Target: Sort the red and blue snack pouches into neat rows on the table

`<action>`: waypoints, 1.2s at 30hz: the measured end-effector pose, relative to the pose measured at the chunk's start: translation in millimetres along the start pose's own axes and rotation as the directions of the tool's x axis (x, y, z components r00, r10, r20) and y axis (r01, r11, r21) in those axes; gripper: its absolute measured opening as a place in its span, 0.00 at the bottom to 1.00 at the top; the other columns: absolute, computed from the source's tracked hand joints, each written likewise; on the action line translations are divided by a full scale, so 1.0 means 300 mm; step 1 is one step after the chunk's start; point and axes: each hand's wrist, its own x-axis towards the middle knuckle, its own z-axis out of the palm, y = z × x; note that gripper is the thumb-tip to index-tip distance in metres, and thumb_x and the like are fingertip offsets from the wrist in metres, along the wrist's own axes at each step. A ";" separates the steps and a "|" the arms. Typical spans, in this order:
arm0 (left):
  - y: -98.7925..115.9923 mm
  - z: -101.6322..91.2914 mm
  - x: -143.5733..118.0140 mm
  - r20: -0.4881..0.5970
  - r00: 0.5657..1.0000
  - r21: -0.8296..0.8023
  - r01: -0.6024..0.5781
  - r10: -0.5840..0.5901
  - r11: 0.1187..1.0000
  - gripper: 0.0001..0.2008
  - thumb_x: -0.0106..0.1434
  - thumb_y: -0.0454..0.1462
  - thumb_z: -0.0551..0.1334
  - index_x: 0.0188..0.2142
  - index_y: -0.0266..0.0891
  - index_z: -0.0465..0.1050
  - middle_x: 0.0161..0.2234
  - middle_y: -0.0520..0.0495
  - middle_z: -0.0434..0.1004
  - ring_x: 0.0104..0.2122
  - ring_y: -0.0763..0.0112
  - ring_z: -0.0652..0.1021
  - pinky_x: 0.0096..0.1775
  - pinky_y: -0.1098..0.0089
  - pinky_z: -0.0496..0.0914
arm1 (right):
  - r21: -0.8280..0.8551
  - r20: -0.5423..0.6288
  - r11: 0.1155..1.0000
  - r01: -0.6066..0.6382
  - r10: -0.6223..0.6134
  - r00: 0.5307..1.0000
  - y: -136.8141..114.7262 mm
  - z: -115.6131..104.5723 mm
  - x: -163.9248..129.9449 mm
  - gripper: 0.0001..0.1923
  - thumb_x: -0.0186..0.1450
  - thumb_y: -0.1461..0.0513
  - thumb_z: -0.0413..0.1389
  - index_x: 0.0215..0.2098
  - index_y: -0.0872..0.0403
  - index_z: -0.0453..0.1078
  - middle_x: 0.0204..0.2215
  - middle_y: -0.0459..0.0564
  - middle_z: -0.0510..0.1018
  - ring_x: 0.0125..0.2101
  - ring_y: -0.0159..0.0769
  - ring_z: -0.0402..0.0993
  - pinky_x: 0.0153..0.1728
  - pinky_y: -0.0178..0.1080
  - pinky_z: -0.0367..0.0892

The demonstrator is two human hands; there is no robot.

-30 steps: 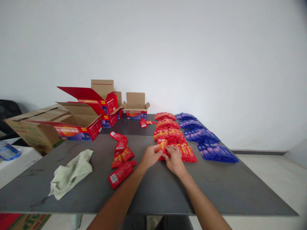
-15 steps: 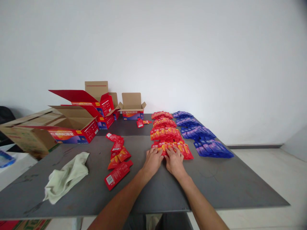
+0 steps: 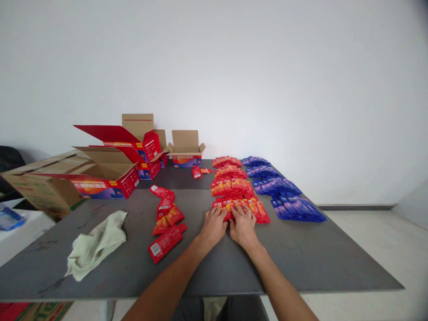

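Observation:
Both hands are at the near row of red drink pouches (image 3: pixel 262 212), which overlap one another on the dark table (image 3: pixel 214 272). My left hand (image 3: pixel 214 225) has its fingers curled over the near left part of this row. Close beside it, my right hand (image 3: pixel 243 226) grips the pouches around the middle, fingers bent and thumb turned inward. The undersides of the fingers are hidden. Behind are more rows of red pouches (image 3: pixel 230 185). To the right lie rows of blue pouches (image 3: pixel 294 207).
Loose red pouches (image 3: pixel 167 243) lie left of my hands, with a pale green cloth (image 3: pixel 98 243) farther left. Open red cartons (image 3: pixel 125 183) stand at the back left, and another open carton (image 3: pixel 186 160) is by the wall. A small pouch pile (image 3: pixel 197 172) lies before it.
The view has shifted slightly, so the left-hand things appear a little farther right. Both hands stay on the same row of red pouches, with hardly any movement.

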 end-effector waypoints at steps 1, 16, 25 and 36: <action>-0.001 -0.006 -0.004 -0.006 1.000 -0.002 0.002 -0.002 1.000 0.26 0.62 0.36 0.56 0.61 0.41 0.64 0.60 0.41 0.66 0.61 0.59 0.62 0.60 0.59 0.55 | 0.007 -0.004 1.000 0.005 -0.005 1.000 -0.006 -0.004 -0.001 0.21 0.64 0.61 0.52 0.56 0.51 0.69 0.61 0.54 0.65 0.62 0.53 0.47 0.56 0.52 0.49; -0.180 -0.170 -0.093 -0.143 0.950 0.242 0.305 -0.277 0.921 0.25 0.57 0.32 0.59 0.55 0.39 0.68 0.56 0.35 0.68 0.60 0.50 0.62 0.58 0.49 0.56 | 0.123 -0.011 0.970 0.210 -0.210 0.978 -0.240 -0.005 0.053 0.19 0.62 0.63 0.54 0.52 0.51 0.71 0.58 0.54 0.68 0.61 0.54 0.49 0.56 0.53 0.50; -0.337 -0.189 -0.148 -0.196 0.857 0.300 0.516 -0.477 0.803 0.18 0.62 0.34 0.56 0.50 0.35 0.73 0.58 0.28 0.66 0.58 0.40 0.64 0.52 0.41 0.61 | 0.174 0.061 0.935 0.309 -0.323 0.944 -0.400 0.085 0.097 0.14 0.62 0.66 0.52 0.45 0.53 0.73 0.50 0.53 0.74 0.53 0.49 0.58 0.50 0.46 0.55; -0.404 -0.132 -0.030 -0.089 0.918 0.158 0.397 -0.387 0.904 0.16 0.62 0.29 0.52 0.43 0.35 0.77 0.45 0.37 0.78 0.47 0.62 0.75 0.51 0.64 0.66 | 0.245 0.118 0.930 0.273 -0.308 0.944 -0.386 0.200 0.128 0.17 0.58 0.70 0.53 0.44 0.53 0.72 0.43 0.52 0.77 0.44 0.43 0.63 0.40 0.39 0.54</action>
